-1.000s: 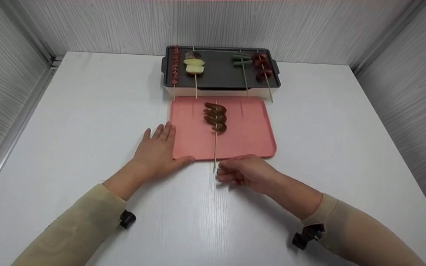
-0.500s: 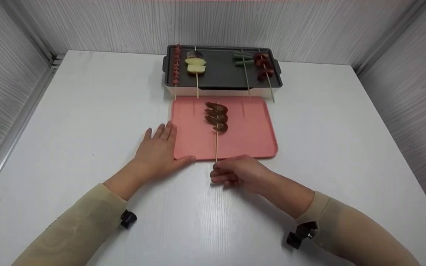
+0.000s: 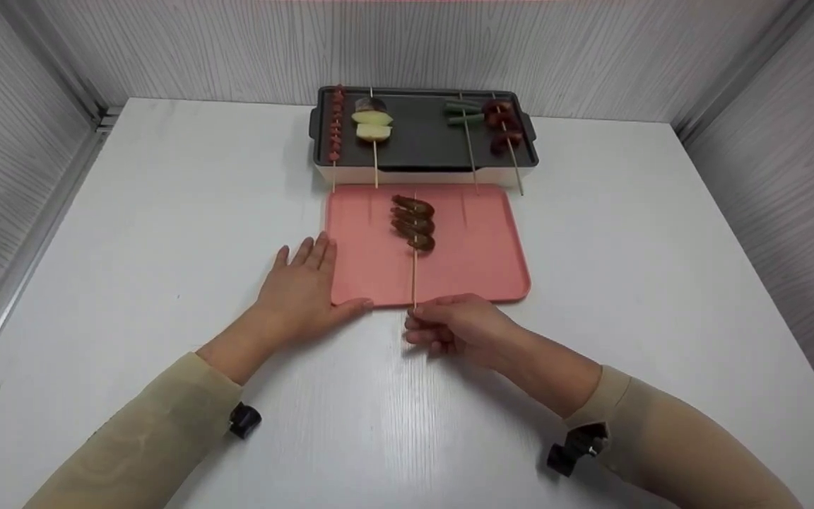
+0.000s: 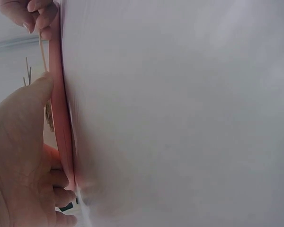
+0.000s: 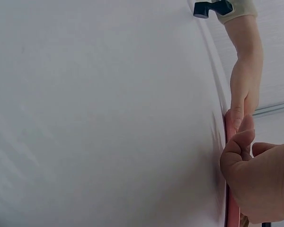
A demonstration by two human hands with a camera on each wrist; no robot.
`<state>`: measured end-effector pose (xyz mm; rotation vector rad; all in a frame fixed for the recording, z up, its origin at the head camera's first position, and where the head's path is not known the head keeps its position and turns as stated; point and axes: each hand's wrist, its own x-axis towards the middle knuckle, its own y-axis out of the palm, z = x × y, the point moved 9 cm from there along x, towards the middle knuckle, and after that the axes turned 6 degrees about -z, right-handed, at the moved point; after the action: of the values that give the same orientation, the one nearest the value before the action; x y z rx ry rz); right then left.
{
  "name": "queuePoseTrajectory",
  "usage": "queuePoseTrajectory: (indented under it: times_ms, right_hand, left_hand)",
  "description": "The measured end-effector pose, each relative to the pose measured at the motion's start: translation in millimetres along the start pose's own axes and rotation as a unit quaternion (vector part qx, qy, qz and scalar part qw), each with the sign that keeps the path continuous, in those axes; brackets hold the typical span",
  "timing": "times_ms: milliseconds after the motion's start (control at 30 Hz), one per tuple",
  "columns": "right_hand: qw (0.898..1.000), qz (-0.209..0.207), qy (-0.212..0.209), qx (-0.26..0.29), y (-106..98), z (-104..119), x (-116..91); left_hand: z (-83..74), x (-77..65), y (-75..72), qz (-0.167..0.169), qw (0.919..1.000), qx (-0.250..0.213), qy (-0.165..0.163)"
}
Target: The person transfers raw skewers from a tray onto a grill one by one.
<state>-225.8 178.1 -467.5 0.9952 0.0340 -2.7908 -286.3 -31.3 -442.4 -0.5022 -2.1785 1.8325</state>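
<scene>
On the pink tray (image 3: 470, 272) lies a skewer of brown shrimp (image 3: 414, 225), its bare stick pointing toward me. My right hand (image 3: 467, 329) pinches the near end of that stick between thumb and fingers, just past the tray's front edge; the left wrist view also shows these fingers on the stick (image 4: 42, 54). My left hand (image 3: 297, 297) rests flat at the tray's left front corner, fingers straight along the left side and thumb on the front edge. In the right wrist view the left hand (image 5: 244, 87) touches the tray rim beyond my right hand (image 5: 255, 175).
Behind the tray stands a grill with a dark plate (image 3: 417, 134). It bears a thin red skewer (image 3: 336, 124), a skewer of pale and dark pieces (image 3: 373, 126), a green skewer (image 3: 465, 116) and a dark red one (image 3: 502, 127). Stick ends overhang its front. Panel walls (image 3: 414, 42) enclose the table.
My right hand has moved slightly left and taken the end of the shrimp skewer's stick between its fingers. The left hand and the tray stay in place.
</scene>
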Motion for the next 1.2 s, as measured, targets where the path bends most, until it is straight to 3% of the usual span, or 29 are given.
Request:
queuePoseTrajectory:
  times_ms: [467,1200]
  right_hand:
    - [0.999,-0.031,-0.035,-0.025,-7.9,7.2,-9.1]
    - [0.995,-0.009,-0.088,-0.049,-22.2,19.0,-53.8]
  left_hand:
    - [0.0,-0.7,-0.1,0.012,0.9999,0.002,-0.005]
    - [-0.5,0.3,0.1,0.001,1.0,-0.004,0.0]
